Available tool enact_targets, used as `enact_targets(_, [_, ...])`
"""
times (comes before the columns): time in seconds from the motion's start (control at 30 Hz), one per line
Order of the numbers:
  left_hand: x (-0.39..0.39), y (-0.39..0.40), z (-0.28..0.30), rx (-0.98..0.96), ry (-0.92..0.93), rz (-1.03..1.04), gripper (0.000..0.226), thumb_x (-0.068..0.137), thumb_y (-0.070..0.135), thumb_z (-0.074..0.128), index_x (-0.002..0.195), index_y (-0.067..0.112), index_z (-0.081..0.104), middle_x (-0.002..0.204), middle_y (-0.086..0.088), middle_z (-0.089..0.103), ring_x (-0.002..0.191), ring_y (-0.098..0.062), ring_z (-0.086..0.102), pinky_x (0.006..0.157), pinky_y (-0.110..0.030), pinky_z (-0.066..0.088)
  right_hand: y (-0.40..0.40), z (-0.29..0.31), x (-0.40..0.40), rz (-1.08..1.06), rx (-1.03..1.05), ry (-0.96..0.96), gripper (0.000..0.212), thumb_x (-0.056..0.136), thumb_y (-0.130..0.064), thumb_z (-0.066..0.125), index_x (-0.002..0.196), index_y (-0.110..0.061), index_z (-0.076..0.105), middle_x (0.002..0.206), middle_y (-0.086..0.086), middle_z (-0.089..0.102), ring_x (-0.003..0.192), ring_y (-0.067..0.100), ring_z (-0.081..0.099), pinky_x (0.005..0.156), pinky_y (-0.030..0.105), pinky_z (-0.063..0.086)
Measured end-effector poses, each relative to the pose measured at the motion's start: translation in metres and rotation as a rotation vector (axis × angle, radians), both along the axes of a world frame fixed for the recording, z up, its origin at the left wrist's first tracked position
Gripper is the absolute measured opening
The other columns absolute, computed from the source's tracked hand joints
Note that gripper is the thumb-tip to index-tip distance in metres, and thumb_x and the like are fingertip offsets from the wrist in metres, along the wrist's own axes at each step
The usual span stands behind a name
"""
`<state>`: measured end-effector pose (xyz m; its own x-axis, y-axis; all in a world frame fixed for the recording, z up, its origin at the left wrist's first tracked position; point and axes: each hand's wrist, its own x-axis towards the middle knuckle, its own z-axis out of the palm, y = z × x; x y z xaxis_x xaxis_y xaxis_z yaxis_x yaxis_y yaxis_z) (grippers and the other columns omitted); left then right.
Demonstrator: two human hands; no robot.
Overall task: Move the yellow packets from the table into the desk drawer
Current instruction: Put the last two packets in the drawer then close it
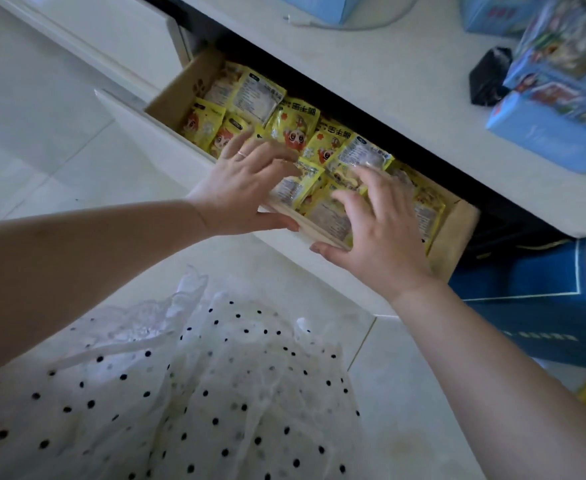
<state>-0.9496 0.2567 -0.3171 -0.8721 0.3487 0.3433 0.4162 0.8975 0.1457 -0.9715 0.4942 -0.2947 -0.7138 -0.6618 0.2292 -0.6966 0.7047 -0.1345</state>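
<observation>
In the head view, your two hands are at the open desk drawer (187,95), which is pulled out from under the front edge of the desk (406,98). The yellow packets (295,123) fill the drawer from its left wall to its right wall; many lie overlapping, some face up and some with the printed back up. Your left hand (246,192) is spread, the fingers lying flat on the packets near the middle of the drawer, and the thumb is stretched along the front edge of the drawer. A thin ring (242,153) is on one finger. Your right hand (378,233) is also spread, the fingers pressing down on the packets at the right part of the drawer, the thumb outside on the drawer front. Neither hand pinches a packet.

On the desk top, near its right edge, stand blue boxes (554,98) and one small black bag (489,77) just beside them. Under the desk at right stands a dark blue box (527,306).
</observation>
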Motion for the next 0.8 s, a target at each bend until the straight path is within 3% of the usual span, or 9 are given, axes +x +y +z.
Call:
enact_targets(0.1, [-0.013,0.006,0.013,-0.028,-0.047,0.084,0.101,0.068,0.077,0.050,0.146,0.017,0.027,0.154,-0.014,0.029,0.143,-0.032,0.023,0.113,-0.063,0.004,0.000,0.007,-0.009,-0.068,0.103,0.081,0.081,0.070,-0.063,0.066,0.130,-0.010,0.051,0.145,0.022,0.038,0.139,0.037,0.031,0.110,0.061,0.021])
enact_targets(0.2, [-0.035,0.015,0.026,-0.098,-0.117,0.140,0.115,0.066,0.079,0.052,0.152,0.017,0.006,0.160,-0.013,0.006,0.148,-0.030,0.003,0.114,-0.058,-0.006,-0.004,0.019,-0.022,-0.163,0.193,0.128,0.102,0.065,-0.062,0.071,0.145,-0.010,0.033,0.153,0.023,0.025,0.144,0.037,0.022,0.111,0.062,0.015])
enact_targets(0.33, [-0.062,0.023,0.035,-0.264,-0.139,0.130,0.119,0.067,0.081,0.046,0.150,0.015,-0.009,0.160,-0.011,-0.007,0.148,-0.027,-0.009,0.116,-0.056,-0.007,-0.010,0.027,-0.040,-0.235,0.301,0.114,0.115,0.064,-0.062,0.072,0.150,-0.011,0.017,0.158,0.020,0.013,0.147,0.034,0.011,0.113,0.061,0.009])
enact_targets(0.47, [-0.083,0.024,0.042,-0.374,-0.123,0.122,0.123,0.061,0.088,0.027,0.149,0.012,-0.015,0.160,-0.011,-0.012,0.147,-0.027,-0.013,0.114,-0.057,-0.010,-0.011,0.031,-0.055,-0.250,0.347,0.077,0.119,0.066,-0.064,0.070,0.152,-0.010,0.008,0.159,0.020,0.004,0.148,0.033,0.004,0.116,0.055,0.008])
enact_targets(0.57, [-0.094,0.027,0.039,-0.373,-0.115,0.161,0.122,0.063,0.087,0.029,0.149,0.012,-0.014,0.160,-0.009,-0.011,0.147,-0.026,-0.013,0.115,-0.057,-0.009,-0.011,0.030,-0.066,-0.257,0.356,0.069,0.115,0.068,-0.060,0.071,0.152,-0.011,0.008,0.159,0.020,0.005,0.148,0.032,0.006,0.117,0.050,0.011])
enact_targets(0.63, [-0.096,0.032,0.034,-0.307,-0.101,0.189,0.118,0.069,0.081,0.040,0.150,0.011,-0.009,0.161,-0.008,-0.004,0.148,-0.025,-0.008,0.114,-0.055,-0.009,-0.010,0.024,-0.070,-0.257,0.306,0.131,0.108,0.067,-0.048,0.078,0.150,-0.010,0.020,0.156,0.022,0.019,0.145,0.034,0.020,0.115,0.050,0.020])
enact_targets(0.73, [-0.097,0.038,0.024,-0.172,0.012,0.214,0.107,0.071,0.071,0.055,0.150,0.010,0.017,0.157,-0.009,0.022,0.147,-0.028,0.015,0.113,-0.059,0.000,-0.012,0.007,-0.073,-0.279,0.159,0.279,0.091,0.062,-0.027,0.085,0.138,-0.010,0.038,0.145,0.023,0.042,0.135,0.035,0.041,0.106,0.051,0.035])
enact_targets(0.8, [-0.101,0.042,0.015,-0.131,0.098,0.243,0.099,0.069,0.068,0.059,0.143,0.007,0.034,0.149,-0.012,0.038,0.141,-0.031,0.032,0.111,-0.062,0.008,-0.014,-0.003,-0.076,-0.295,0.076,0.374,0.071,0.074,-0.016,0.076,0.134,-0.014,0.038,0.142,0.018,0.047,0.132,0.032,0.046,0.104,0.048,0.038])
